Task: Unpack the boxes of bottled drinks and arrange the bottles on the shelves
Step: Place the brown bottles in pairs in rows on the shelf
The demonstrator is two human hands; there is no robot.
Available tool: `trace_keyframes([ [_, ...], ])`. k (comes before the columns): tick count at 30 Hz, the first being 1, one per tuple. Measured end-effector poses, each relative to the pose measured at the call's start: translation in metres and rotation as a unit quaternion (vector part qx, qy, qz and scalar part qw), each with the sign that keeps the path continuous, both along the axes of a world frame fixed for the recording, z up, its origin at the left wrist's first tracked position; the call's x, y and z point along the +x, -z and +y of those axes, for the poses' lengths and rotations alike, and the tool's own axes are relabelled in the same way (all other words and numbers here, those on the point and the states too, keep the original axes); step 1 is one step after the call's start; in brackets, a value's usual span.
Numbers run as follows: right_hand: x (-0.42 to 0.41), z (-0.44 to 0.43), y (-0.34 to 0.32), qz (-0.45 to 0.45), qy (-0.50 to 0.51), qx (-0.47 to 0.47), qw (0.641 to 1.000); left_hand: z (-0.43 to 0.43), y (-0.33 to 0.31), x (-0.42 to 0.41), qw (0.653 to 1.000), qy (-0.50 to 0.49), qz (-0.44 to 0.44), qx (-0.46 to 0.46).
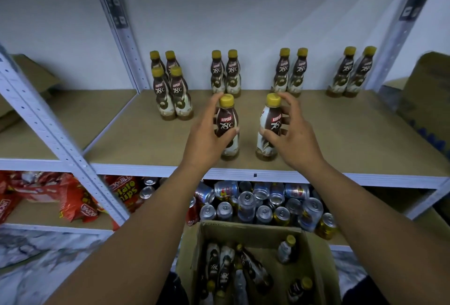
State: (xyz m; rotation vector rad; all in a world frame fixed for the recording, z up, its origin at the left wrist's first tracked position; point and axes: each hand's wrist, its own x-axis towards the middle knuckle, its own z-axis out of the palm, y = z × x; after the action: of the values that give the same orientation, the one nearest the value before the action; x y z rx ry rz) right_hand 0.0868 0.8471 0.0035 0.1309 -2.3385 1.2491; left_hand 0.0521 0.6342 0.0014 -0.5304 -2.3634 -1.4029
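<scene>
My left hand (207, 132) grips a brown coffee bottle with a yellow cap (227, 124) standing upright on the brown shelf board (126, 139). My right hand (289, 134) grips a second such bottle (269, 127) right beside it, also upright near the shelf's front. Behind them, along the back of the shelf, stand several more of these bottles: a cluster at the left (170, 85) and three pairs (226, 73), (291, 72), (353, 73). Below me an open cardboard box (314, 263) holds several bottles lying loose.
The white metal rack has slanted uprights at left (56, 134) and right (399, 29). The lower shelf holds several drink cans (263, 205) and red snack bags (73, 200). A cardboard box (426, 90) sits at the shelf's right end. The floor is marbled.
</scene>
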Motion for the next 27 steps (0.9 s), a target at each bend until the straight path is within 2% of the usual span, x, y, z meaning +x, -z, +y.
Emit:
trace_keyframes([
  [17,-0.046,0.003,0.023,0.046,-0.008,-0.031,0.998,0.019,0.013,-0.050,0.999,0.011,0.032,0.018],
  [27,-0.050,0.009,0.024,0.051,-0.012,-0.025,0.998,0.021,0.013,-0.054,0.999,0.020,0.019,0.036],
])
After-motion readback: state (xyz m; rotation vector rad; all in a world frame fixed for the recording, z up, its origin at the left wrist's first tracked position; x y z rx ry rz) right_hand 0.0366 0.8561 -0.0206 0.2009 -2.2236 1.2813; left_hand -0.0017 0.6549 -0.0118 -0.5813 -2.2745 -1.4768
